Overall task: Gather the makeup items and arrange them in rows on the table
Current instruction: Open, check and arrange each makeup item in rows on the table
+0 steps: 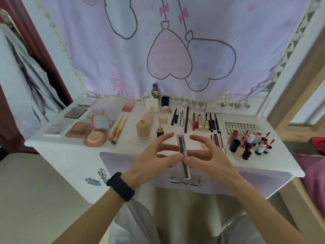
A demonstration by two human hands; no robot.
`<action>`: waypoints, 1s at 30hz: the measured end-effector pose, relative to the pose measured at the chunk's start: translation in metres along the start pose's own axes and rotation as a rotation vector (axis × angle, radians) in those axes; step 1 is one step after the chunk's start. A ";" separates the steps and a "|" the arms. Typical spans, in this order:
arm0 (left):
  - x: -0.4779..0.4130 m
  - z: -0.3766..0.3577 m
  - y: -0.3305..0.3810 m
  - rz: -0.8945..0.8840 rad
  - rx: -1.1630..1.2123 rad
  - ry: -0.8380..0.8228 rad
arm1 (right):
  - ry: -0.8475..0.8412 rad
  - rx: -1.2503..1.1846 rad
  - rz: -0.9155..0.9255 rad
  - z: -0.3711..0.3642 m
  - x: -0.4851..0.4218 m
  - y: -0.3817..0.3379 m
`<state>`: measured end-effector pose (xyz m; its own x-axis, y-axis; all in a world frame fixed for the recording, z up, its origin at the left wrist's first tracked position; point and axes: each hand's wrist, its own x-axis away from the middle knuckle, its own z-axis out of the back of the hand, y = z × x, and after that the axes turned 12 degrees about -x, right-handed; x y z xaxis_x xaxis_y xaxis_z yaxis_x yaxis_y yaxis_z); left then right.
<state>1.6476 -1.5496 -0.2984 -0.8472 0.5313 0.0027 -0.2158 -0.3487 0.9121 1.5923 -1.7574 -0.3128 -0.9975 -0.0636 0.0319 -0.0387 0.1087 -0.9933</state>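
Closest, both hands pinch a slim clear case [181, 143] with a dark insert. The left hand [154, 159], wearing a black wristband [120, 186], and the right hand [209, 155] press their thumbs to its middle, the other fingers spread. The case stands nearly upright over the front edge of the desk [73, 152]. Beyond it stand small lip bottles [249, 145] at right and a foundation bottle [142, 129] at centre. At left lie two brushes [118, 129], an open pink compact [97, 132] and palettes [79, 129]. Farther back lies a row of pencils [198, 120], below a curtain [175, 50].
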 end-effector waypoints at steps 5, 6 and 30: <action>0.001 -0.005 0.003 -0.028 0.003 0.056 | -0.015 0.013 0.050 -0.004 -0.002 0.003; 0.001 -0.006 0.003 -0.016 0.010 0.059 | -0.012 0.020 0.053 -0.005 -0.002 0.005; 0.017 -0.004 0.001 0.216 0.378 0.067 | 0.084 0.191 0.046 -0.028 -0.004 0.013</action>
<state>1.6316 -1.5438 -0.2991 -0.8856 0.4218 0.1943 0.1519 -0.1323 0.9795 1.5938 -1.7278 -0.3230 -0.9997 0.0208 -0.0124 0.0107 -0.0806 -0.9967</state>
